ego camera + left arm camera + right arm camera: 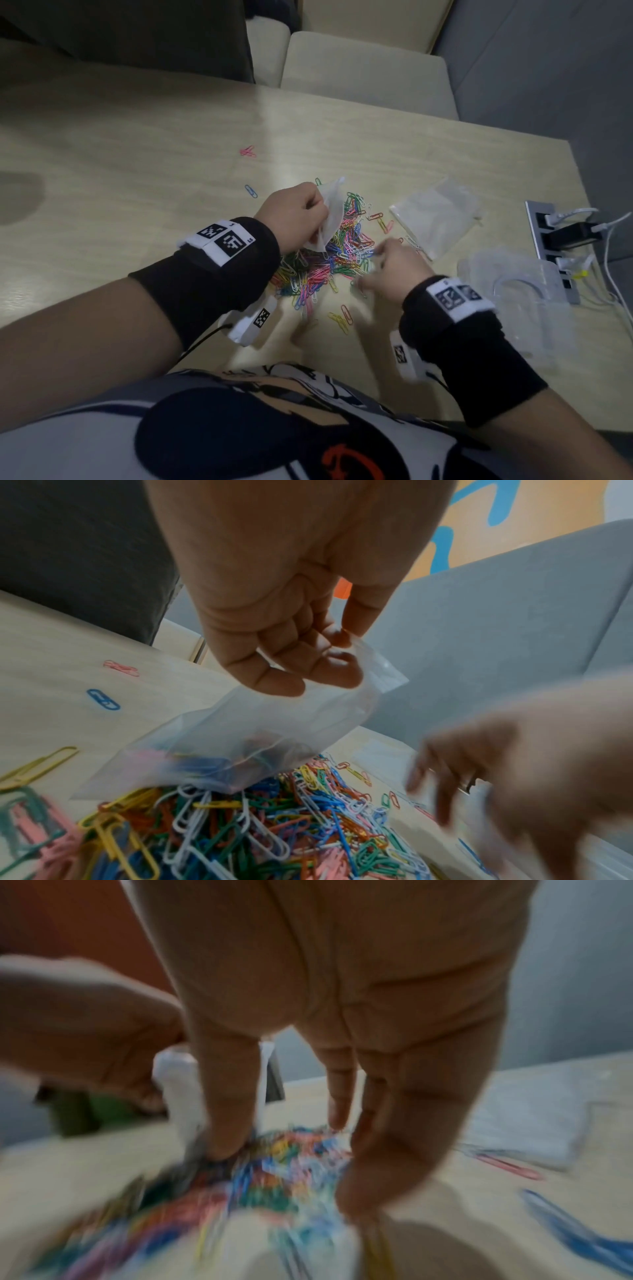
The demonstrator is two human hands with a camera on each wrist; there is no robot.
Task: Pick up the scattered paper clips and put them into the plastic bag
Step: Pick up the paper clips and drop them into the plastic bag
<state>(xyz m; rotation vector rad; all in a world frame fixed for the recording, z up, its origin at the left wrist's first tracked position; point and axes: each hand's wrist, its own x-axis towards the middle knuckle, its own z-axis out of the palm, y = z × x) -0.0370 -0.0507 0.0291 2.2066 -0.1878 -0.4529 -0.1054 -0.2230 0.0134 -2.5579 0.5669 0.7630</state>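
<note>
A heap of coloured paper clips (329, 263) lies mid-table (137, 154). My left hand (317, 219) hangs just above the heap's far-left part and pinches the top of a small clear plastic bag (330, 212). In the left wrist view the bag (260, 737) dangles from my left hand (337, 653), with a few clips showing in its bottom over the pile (240, 831). My right hand (370, 270) is blurred at the heap's right edge. In the right wrist view its fingers (369, 1164) point down, spread, onto the clips (274, 1172). Nothing shows as pinched there.
Stray clips lie apart: pink ones (248, 151), a blue one (251, 191), yellow and red ones (342, 317). Spare clear bags (435, 216) and a clear plastic package (513, 291) sit to the right. A power strip (555, 246) with cables runs along the right edge. Chairs (363, 65) stand beyond.
</note>
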